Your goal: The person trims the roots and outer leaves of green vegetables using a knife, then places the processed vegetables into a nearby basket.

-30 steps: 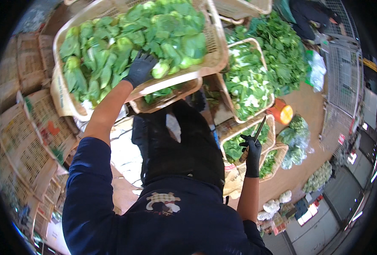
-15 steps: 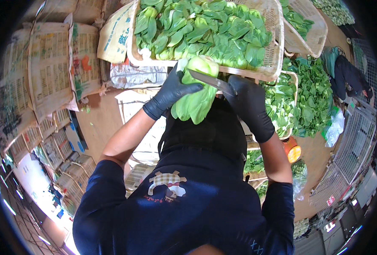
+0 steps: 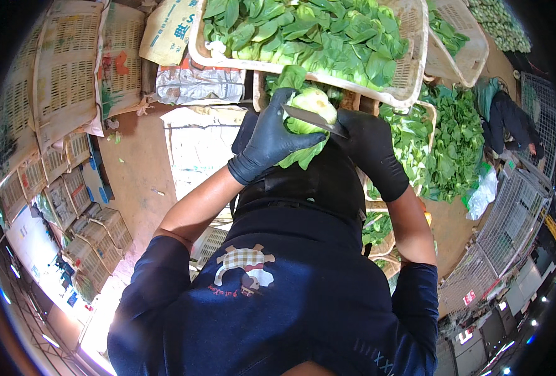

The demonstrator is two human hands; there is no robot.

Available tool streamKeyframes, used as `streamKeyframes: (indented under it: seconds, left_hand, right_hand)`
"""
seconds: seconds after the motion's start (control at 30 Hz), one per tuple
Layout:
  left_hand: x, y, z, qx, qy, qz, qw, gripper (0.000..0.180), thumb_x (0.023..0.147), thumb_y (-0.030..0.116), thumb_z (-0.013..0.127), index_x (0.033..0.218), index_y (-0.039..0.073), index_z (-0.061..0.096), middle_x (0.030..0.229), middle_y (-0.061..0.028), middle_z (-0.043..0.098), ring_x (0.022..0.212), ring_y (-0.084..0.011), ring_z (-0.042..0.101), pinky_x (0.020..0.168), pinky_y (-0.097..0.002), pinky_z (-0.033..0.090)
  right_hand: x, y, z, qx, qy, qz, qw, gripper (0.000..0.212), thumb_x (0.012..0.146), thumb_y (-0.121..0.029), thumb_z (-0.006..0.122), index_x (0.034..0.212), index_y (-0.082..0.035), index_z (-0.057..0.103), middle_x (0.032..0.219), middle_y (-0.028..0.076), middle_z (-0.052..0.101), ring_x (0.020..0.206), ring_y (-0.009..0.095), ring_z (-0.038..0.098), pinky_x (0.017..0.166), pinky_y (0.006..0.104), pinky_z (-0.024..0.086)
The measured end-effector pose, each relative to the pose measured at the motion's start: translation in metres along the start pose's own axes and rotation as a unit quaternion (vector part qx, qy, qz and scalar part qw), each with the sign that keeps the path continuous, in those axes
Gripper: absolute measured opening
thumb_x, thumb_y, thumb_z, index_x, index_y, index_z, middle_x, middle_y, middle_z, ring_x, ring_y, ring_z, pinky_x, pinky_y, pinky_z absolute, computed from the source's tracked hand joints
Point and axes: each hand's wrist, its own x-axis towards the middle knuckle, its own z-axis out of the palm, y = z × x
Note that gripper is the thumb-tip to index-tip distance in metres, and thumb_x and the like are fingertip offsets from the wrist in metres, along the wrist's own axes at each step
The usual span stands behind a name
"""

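My left hand (image 3: 275, 135), in a black glove, is wrapped round a head of bok choy (image 3: 314, 104) in front of my waist. The pale stem end faces up, and green leaves show above and below the fingers. In my right hand (image 3: 370, 143), also black-gloved, is a knife (image 3: 308, 117). Its blade lies across the stem end and points toward my left hand. The handle is hidden in my closed fingers. Just beyond my hands stands a cream plastic crate (image 3: 353, 94) heaped with bok choy (image 3: 309, 37).
On the right are more leafy greens (image 3: 456, 144), a tilted crate (image 3: 462, 41), a clear plastic bag (image 3: 480, 197) and wire cages (image 3: 503, 219). Another person (image 3: 509, 119) is bent low there. Stacked crates (image 3: 68, 69) line the left side. A printed sack (image 3: 168, 31) sits beside the full crate.
The bok choy has turned in my left hand, so its cut base now faces up and its leaves hang less far down. The knife still lies against it, slightly lower.
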Motion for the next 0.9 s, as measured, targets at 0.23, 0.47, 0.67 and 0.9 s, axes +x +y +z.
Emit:
streamKeyframes:
  seconds: [0.23, 0.47, 0.67, 0.9]
  left_hand:
    - [0.001, -0.002, 0.005, -0.051, -0.051, -0.032, 0.997, 0.065, 0.053, 0.021, 0.081, 0.105, 0.000, 0.049, 0.098, -0.0102, 0.056, 0.092, -0.0197, 0.054, 0.084, -0.0308, 0.042]
    - [0.003, -0.009, 0.004, -0.058, -0.071, 0.023, 0.996, 0.081, 0.052, 0.024, 0.082, 0.118, 0.002, 0.041, 0.110, -0.0086, 0.047, 0.105, -0.0196, 0.046, 0.094, -0.0319, 0.036]
    - [0.018, -0.012, 0.006, -0.042, -0.154, -0.004, 0.987, 0.073, 0.058, 0.025, 0.081, 0.115, -0.001, 0.044, 0.107, -0.0135, 0.052, 0.102, -0.0216, 0.051, 0.091, -0.0316, 0.038]
    - [0.036, 0.001, -0.005, 0.066, -0.209, 0.004, 0.976, 0.072, 0.059, 0.029, 0.080, 0.114, -0.002, 0.047, 0.106, -0.0153, 0.056, 0.099, -0.0229, 0.054, 0.090, -0.0309, 0.039]
  right_hand:
    - [0.001, 0.087, 0.060, -0.004, -0.049, 0.053, 0.997, 0.021, 0.073, -0.030, 0.057, 0.075, -0.009, 0.058, 0.072, 0.013, 0.060, 0.068, 0.032, 0.059, 0.059, 0.0434, 0.046]
    - [-0.024, 0.114, 0.066, 0.254, 0.016, 0.245, 0.935, 0.030, 0.077, -0.030, 0.061, 0.088, -0.002, 0.061, 0.081, 0.014, 0.062, 0.073, 0.027, 0.061, 0.065, 0.0361, 0.047]
    - [-0.012, 0.042, 0.010, 0.435, 0.026, -0.013, 0.900, 0.045, 0.072, -0.029, 0.069, 0.107, -0.004, 0.056, 0.097, 0.010, 0.061, 0.091, 0.018, 0.056, 0.079, 0.0311, 0.042]
    - [0.013, 0.042, -0.007, 0.432, -0.050, -0.011, 0.900, 0.035, 0.072, -0.021, 0.070, 0.098, -0.002, 0.056, 0.078, 0.005, 0.057, 0.066, 0.011, 0.054, 0.059, 0.0269, 0.044]
